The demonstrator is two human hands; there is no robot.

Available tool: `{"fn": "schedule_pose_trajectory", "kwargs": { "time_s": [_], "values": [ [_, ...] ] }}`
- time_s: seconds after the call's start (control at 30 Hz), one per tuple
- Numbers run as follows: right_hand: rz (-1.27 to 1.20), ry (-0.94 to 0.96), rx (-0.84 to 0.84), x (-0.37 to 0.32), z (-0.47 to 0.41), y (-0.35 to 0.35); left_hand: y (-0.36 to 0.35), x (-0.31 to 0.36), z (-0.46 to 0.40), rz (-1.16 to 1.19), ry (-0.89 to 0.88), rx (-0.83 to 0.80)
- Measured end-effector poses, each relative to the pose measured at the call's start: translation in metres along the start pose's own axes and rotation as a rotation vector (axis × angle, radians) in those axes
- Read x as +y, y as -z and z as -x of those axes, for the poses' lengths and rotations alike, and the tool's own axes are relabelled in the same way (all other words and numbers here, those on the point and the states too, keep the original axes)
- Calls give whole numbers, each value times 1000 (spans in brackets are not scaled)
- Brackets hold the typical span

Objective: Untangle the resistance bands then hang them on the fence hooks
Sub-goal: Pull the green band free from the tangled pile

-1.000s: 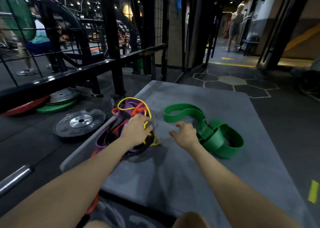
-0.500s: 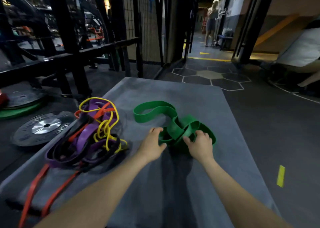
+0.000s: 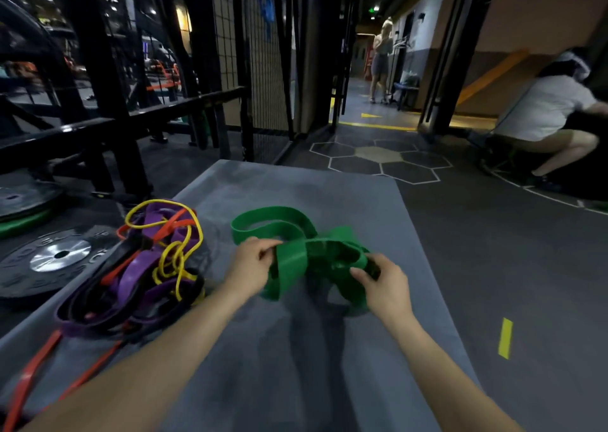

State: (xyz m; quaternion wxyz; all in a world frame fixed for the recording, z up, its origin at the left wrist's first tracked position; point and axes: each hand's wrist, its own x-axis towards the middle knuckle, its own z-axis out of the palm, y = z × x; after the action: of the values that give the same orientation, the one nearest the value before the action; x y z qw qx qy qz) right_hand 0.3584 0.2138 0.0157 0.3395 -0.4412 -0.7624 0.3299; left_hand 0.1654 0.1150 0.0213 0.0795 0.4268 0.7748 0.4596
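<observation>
Both hands on the green band (image 3: 292,260), center of the grey mat (image 3: 329,349). Left hand (image 3: 251,269) pinches a fold at the band's 9 o'clock side, fingers curled round it. Right hand (image 3: 383,287) has its grip closed on the twisted loops at the 3 o'clock side, thumb on top. Band partly lifted off the mat, one loop lying flat toward 11 o'clock. Tangled pile (image 3: 144,267) of purple, yellow, orange and black bands sits at 9 o'clock of the left hand, near but apart, untouched; orange strands trail to 7 o'clock off the mat edge. Weight plate (image 3: 49,260) on the floor further at 9 o'clock. Black wire fence (image 3: 263,70) at 12 o'clock. Crouching person (image 3: 546,116) at 2 o'clock, standing person (image 3: 381,60) down the corridor at 1 o'clock.
</observation>
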Motion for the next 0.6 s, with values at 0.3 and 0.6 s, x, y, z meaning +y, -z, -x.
{"fn": "schedule_pose_trajectory", "kwargs": {
  "time_s": [0.3,0.6],
  "values": [
    [-209,92,186,-25,40,67,46,53,40,676,258,63],
    [-173,170,235,-27,54,98,63,42,66,421,187,42]
  ]
}}
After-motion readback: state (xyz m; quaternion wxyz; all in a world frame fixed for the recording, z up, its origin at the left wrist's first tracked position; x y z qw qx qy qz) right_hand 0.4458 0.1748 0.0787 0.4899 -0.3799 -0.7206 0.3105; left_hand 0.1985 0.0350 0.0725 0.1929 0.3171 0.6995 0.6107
